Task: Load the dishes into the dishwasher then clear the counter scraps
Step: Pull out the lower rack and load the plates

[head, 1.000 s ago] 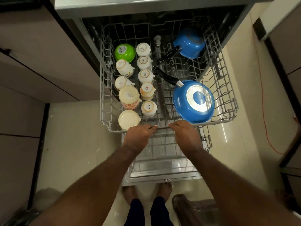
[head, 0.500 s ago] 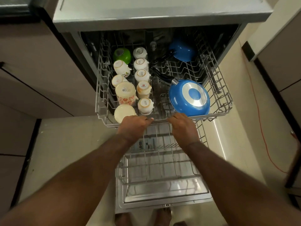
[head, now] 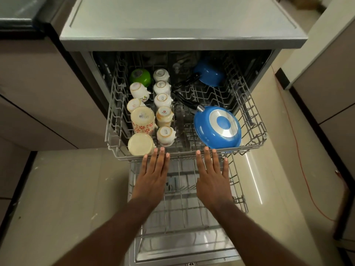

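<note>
Both hands are lying flat with straight, spread fingers, gripping nothing. The left hand [head: 151, 177] and right hand [head: 213, 179] are reaching the front rail of the upper rack [head: 182, 156] with their fingertips; whether they are pressing on it is hard to tell. The forearms are covering part of the lower rack [head: 182, 208], and the frame edge is cutting off the lowered door [head: 184, 252].

The back of the upper rack is sitting in shadow under the grey dishwasher top [head: 182, 25], so the wires there are blurring together.

The dishes are all standing upside down in this pulled-out grey wire rack:
- Seven small white cups [head: 163, 100] with glossy glaze are filling two rows on the left.
- One taller floral mug [head: 143, 120] is standing among them.
- One round cream tumbler [head: 141, 144] is sitting nearest the left hand.
- One green bowl [head: 140, 76] is sitting at the back.
- One blue frying pan [head: 218, 127] is leaning on the right, showing a metal disc base.
- One blue saucepan [head: 210, 73] is half in darkness behind it.

Both pans' handles are black.
</note>
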